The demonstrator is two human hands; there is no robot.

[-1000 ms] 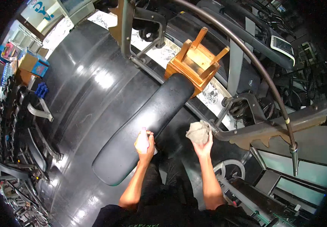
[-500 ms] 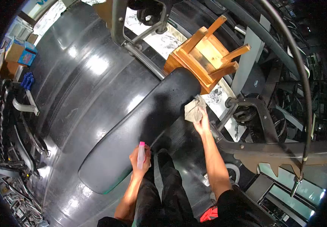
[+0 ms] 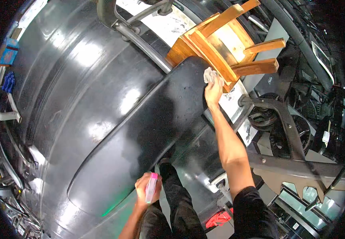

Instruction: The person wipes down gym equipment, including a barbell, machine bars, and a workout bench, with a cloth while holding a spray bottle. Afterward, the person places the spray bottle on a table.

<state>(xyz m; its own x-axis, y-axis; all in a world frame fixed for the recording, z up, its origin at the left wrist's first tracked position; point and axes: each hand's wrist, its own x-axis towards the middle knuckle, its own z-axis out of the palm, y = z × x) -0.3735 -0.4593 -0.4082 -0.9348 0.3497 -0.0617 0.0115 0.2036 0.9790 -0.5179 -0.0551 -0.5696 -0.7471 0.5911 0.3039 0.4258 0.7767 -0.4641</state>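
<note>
A long black padded bench (image 3: pixel 152 127) stretches diagonally in front of me, its far part dotted with small droplets. My right hand (image 3: pixel 214 92) is closed around a crumpled beige cloth (image 3: pixel 209 75), which sits at the bench's far right edge, close to a wooden stool. Near my legs, my left hand (image 3: pixel 143 189) grips a spray bottle with a pink tip and clear trigger head (image 3: pixel 151 188); the bottle's body is hidden behind the hand and from this angle. The left hand is beside the near end of the bench.
An upturned wooden stool (image 3: pixel 216 47) adjoins the bench's far end, legs pointing right. Metal machine frames (image 3: pixel 284 119) stand on the right. Metal handles and chains line the left edge, with blue gloves or grips (image 3: pixel 9 82). A red cloth-like item (image 3: pixel 218 219) lies low right.
My right hand has moved the cloth farther along the bench's edge, towards the stool. My view has shifted closer to the bench. The left hand still holds the spray bottle.
</note>
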